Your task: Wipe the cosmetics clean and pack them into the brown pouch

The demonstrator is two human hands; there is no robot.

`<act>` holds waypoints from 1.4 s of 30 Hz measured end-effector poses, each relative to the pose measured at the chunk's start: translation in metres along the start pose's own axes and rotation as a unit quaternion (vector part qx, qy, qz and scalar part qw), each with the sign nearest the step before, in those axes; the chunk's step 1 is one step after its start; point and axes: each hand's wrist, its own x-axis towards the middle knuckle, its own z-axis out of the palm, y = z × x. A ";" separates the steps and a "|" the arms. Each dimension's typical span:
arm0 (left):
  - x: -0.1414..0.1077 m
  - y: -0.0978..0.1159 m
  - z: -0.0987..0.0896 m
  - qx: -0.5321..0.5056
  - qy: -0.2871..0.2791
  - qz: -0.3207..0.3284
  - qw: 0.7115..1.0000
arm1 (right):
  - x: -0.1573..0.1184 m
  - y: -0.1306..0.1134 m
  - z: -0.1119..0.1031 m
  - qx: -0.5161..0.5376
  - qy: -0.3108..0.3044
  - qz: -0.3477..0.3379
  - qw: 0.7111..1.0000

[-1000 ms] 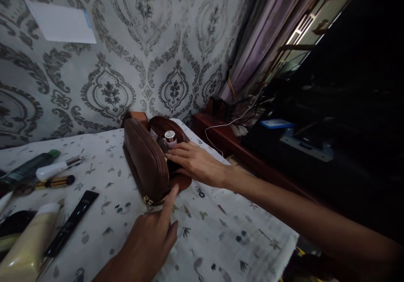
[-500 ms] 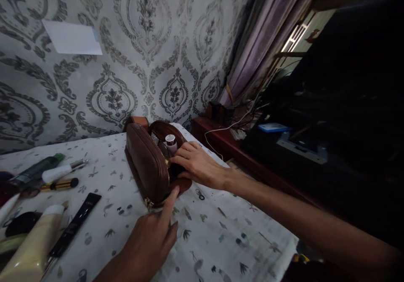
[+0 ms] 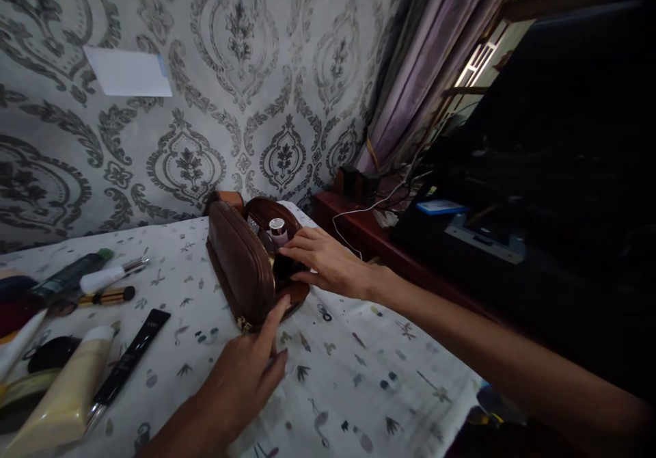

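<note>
Brown pouch [image 3: 238, 260] sits unzipped on the cloth-covered worktop [image 3: 307, 403], near the wall [image 3: 240, 123], its mouth facing the right hand [image 3: 294, 260]. A silver-capped bottle [image 3: 277, 228] stands in the mouth, cap uppermost.

Right hand: fingers bent, tips reaching into the mouth beside the bottle; cannot tell whether they grip anything. Left hand [image 3: 243, 369]: loosely open, nothing seen in it, index finger extended to the pouch's near end, apparently touching.

Handling, by judgement: pouch looks leathery, soft but shape-keeping, probably light enough to slide on the cloth when pushed. Best steadied at the near end, by the zip pulls [image 3: 244, 324], or by its padded side. Bottle looks rigid and smooth, perhaps slippery; take it by the cap.

Cream tube [image 3: 69, 389] and black tube [image 3: 134, 352] lie well apart, left.
</note>
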 end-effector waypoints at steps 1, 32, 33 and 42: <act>0.000 0.000 -0.001 -0.012 0.000 0.001 1.000 | -0.001 0.001 -0.001 0.005 0.006 0.002 1.000; -0.102 -0.061 -0.015 0.110 0.247 -0.112 0.956 | 0.014 -0.146 0.113 0.420 0.112 -0.010 0.900; -0.102 -0.062 -0.014 0.128 0.243 -0.105 0.956 | 0.021 -0.150 0.119 0.445 0.108 0.016 0.889; -0.106 -0.068 -0.021 0.184 0.208 -0.148 0.949 | 0.083 -0.174 0.145 0.690 0.100 0.226 0.680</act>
